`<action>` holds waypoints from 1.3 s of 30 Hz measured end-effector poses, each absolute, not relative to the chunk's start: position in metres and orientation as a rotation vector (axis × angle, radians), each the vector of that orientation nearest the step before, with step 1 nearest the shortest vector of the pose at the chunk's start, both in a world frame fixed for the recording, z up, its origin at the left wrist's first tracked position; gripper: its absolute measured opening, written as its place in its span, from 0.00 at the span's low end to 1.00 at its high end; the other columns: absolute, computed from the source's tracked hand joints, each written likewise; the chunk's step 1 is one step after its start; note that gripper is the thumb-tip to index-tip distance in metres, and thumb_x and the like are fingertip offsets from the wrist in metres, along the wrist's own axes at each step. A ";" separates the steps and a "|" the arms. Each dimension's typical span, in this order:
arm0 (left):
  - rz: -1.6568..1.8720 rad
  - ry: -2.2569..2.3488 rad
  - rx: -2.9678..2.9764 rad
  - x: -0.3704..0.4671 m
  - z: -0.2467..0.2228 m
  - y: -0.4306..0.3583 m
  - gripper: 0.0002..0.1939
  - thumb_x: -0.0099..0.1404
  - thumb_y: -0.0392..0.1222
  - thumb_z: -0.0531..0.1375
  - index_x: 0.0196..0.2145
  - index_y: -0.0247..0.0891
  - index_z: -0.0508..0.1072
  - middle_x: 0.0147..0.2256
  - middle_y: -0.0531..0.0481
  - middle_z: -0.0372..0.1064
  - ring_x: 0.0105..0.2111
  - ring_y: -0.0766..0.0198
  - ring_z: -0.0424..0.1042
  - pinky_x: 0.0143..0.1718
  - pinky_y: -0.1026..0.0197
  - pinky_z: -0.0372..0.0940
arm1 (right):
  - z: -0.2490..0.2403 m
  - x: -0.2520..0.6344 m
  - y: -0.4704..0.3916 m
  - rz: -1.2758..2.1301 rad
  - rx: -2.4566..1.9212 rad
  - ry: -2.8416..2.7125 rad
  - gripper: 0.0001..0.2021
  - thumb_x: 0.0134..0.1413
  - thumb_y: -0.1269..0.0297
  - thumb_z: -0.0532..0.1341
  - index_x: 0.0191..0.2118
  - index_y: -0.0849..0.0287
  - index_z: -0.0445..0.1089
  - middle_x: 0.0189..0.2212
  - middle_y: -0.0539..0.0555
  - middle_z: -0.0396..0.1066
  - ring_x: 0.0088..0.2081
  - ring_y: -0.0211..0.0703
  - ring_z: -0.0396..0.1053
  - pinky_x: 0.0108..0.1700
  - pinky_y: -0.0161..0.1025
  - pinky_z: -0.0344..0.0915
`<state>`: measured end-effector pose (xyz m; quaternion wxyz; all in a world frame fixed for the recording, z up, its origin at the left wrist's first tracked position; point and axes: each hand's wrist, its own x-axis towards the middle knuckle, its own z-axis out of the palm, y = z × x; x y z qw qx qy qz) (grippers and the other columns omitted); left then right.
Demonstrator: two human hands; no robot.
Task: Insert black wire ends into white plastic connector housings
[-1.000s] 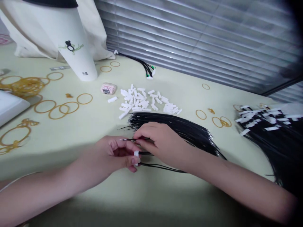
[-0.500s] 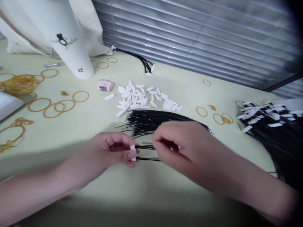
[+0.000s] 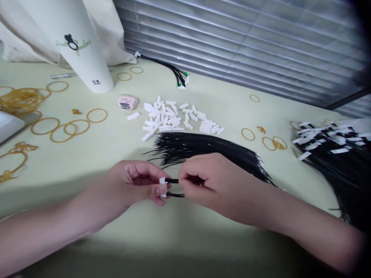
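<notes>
My left hand (image 3: 142, 185) pinches a small white connector (image 3: 162, 187) between thumb and fingers. Black wires (image 3: 175, 195) run from the connector's right side toward my right hand (image 3: 199, 183). The thumb and index finger of that hand are closed on the upper black wires, close to the connector; the palm hides the wires' far ends. Just behind both hands lies a thick bundle of loose black wires (image 3: 203, 144) with bare metal tips. Beyond the bundle, loose white connectors (image 3: 165, 116) are heaped on the table.
At the back left stand a white tumbler (image 3: 87, 58) and a cloth bag (image 3: 111, 34). Yellow rubber bands (image 3: 26, 101) lie at the left. A pink-white block (image 3: 128, 101) is near the connectors. Finished-looking cables (image 3: 336, 170) are piled at the right. Blinds (image 3: 232, 42) hang behind.
My right hand has moved left, nearer the connector, and its fingers have closed on the upper wires. My left hand keeps its hold. The view has shifted slightly.
</notes>
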<state>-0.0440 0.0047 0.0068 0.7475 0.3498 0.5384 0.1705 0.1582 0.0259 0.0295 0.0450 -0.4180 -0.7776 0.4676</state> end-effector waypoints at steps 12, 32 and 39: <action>0.351 1.180 0.818 -0.043 0.006 0.003 0.08 0.53 0.40 0.65 0.32 0.36 0.75 0.27 0.51 0.74 0.27 0.67 0.72 0.32 0.66 0.66 | 0.028 0.151 0.024 1.264 -1.187 -2.432 0.11 0.54 0.66 0.52 0.22 0.62 0.60 0.21 0.46 0.60 0.24 0.30 0.54 0.26 0.33 0.49; 0.391 1.151 0.756 -0.042 0.008 0.005 0.07 0.53 0.39 0.65 0.30 0.34 0.72 0.23 0.55 0.71 0.25 0.70 0.71 0.31 0.68 0.65 | 0.008 0.137 0.063 1.038 -0.870 -2.493 0.08 0.57 0.71 0.53 0.33 0.62 0.70 0.32 0.51 0.69 0.35 0.34 0.63 0.38 0.32 0.57; 0.510 1.147 0.666 -0.044 0.004 0.003 0.08 0.52 0.36 0.66 0.32 0.36 0.73 0.29 0.53 0.72 0.30 0.67 0.72 0.33 0.66 0.68 | 0.054 0.170 0.024 0.971 -1.040 -2.379 0.08 0.57 0.67 0.56 0.33 0.57 0.73 0.29 0.48 0.70 0.31 0.32 0.65 0.33 0.30 0.57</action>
